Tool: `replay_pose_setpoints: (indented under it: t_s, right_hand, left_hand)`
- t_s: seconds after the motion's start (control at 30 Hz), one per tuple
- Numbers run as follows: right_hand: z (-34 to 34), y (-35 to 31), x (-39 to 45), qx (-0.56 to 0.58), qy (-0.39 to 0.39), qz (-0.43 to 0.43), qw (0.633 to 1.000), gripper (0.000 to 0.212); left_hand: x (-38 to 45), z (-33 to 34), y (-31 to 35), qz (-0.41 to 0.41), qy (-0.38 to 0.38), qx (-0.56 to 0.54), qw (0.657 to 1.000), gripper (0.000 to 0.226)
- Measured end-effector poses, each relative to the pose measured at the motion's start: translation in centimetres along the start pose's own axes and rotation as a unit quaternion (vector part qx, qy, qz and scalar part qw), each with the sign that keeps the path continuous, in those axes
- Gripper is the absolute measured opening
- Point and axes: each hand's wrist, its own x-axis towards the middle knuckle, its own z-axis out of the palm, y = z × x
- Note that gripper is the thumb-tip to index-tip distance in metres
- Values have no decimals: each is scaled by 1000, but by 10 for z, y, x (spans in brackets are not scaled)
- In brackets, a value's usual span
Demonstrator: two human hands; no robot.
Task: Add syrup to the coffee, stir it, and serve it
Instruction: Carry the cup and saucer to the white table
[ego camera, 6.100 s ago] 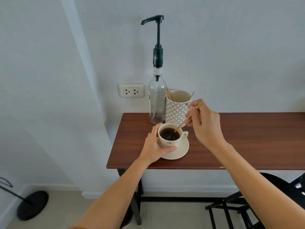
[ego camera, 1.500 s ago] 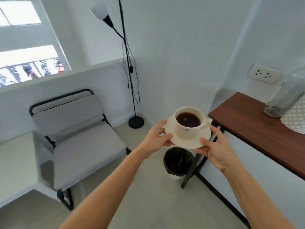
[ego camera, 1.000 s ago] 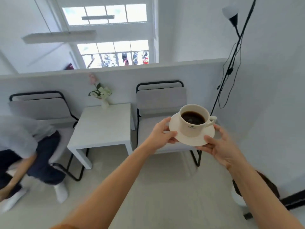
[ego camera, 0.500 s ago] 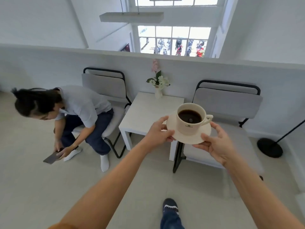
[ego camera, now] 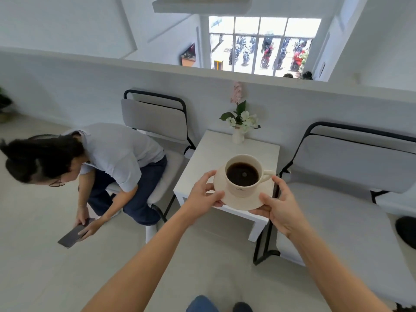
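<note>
White-walled room, pale floor [ego camera: 45,266], low partition wall [ego camera: 90,86] running across the back with a paned window [ego camera: 258,45] above it; parked motorbikes visible through the glass. Two grey padded chairs with black frames stand against the partition: left chair [ego camera: 155,122] occupied, right chair [ego camera: 351,176] with its seat bare. A seated person [ego camera: 117,158] in a light shirt and dark trousers leans forward on the left chair, holding a dark phone [ego camera: 72,235] low over the floor. Between the chairs, a small white bench [ego camera: 216,152]; a white vase of flowers [ego camera: 239,127] stands at its far edge, near the partition. Two bare forearms reach in from the bottom of the frame. Left hand [ego camera: 202,195] grips the left rim of a cream saucer [ego camera: 238,201], thumb on top, fingers underneath. Right hand [ego camera: 279,206] grips the right rim in the same way, thumb lying on the near right edge. Saucer is held level in the air above the bench's near edge, not touching the top. A cream coffee cup [ego camera: 244,174] sits upright at the saucer's centre, handle pointing right toward the right hand's fingers, small dark mark on its near side. Cup nearly full of black coffee [ego camera: 242,174]. Blue-trousered knee and a dark shoe show at the bottom edge.
</note>
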Motion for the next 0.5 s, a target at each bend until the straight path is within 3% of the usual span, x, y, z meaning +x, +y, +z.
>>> replay_pose_setpoints:
  t_s: [0.5]
  right_hand:
    - [59,53,206,19,121,33,992,62]
  left_hand:
    - [236,-82,-57,-61,-114,55,990,57]
